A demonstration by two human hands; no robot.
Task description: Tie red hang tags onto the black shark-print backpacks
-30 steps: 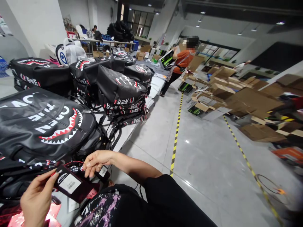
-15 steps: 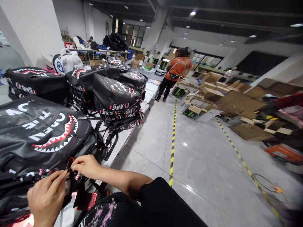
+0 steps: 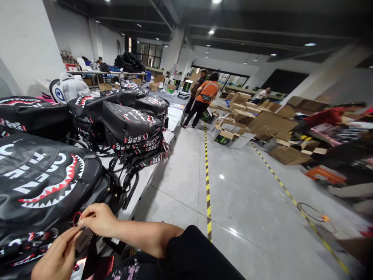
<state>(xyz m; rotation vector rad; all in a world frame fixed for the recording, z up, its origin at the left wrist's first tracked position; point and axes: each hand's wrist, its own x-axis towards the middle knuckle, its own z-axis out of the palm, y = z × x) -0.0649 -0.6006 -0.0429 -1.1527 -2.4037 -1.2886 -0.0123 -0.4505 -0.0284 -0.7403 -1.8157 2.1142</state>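
Note:
At the front edge of a black backpack (image 3: 52,182) with a printed shark mouth, my two hands meet fingertip to fingertip. My right hand (image 3: 97,221) is closed in a pinch on a thin red cord (image 3: 76,216), whose loop sticks up beside the fingers. My left hand (image 3: 56,254) is also pinched, on something small and dark that I cannot make out. Below my hands hang a black tag (image 3: 93,249) and a shiny red piece (image 3: 109,264).
More black backpacks (image 3: 131,122) are stacked on the white table (image 3: 147,173), near a white bag (image 3: 71,87). Beyond the striped floor tape (image 3: 207,182) lie open cartons (image 3: 274,124). A person in orange (image 3: 207,91) stands in the aisle; another in red (image 3: 329,118) bends at right.
The view has swung right, so the backpacks sit further left. The person in red now shows at the right. My hands stay pinched together by the red cord.

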